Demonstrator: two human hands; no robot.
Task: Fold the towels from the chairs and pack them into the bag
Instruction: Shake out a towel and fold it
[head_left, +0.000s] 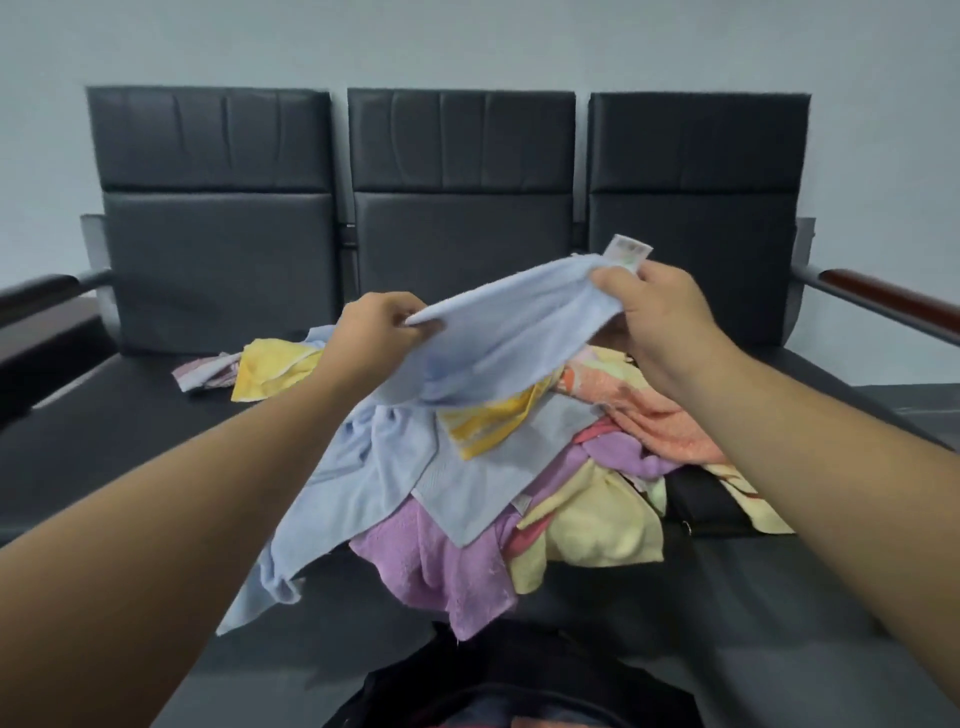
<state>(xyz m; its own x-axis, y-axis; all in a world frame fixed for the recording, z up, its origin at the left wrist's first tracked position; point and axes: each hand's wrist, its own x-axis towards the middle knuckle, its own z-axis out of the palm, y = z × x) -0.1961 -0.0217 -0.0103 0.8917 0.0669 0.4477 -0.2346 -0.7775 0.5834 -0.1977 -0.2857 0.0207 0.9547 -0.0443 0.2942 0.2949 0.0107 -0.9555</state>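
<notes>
The light blue towel (498, 332) hangs stretched above the towel pile (431, 561) on the chairs (457, 228) — bare seat to the pile's left, black bag (519, 670) at the near edge. Left hand (371, 327) pinches its left edge; right hand (660, 312) grips the labelled corner.

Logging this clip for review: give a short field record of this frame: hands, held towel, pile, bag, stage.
left hand: pinches one edge of the light blue towel
right hand: grips the opposite edge, beside the label
towel state: lifted, stretched between both hands above the pile
pile: unfolded towels of mixed colours on the chairs
bag: black, at the bottom edge, contents unclear
stage: fold not yet made
</notes>
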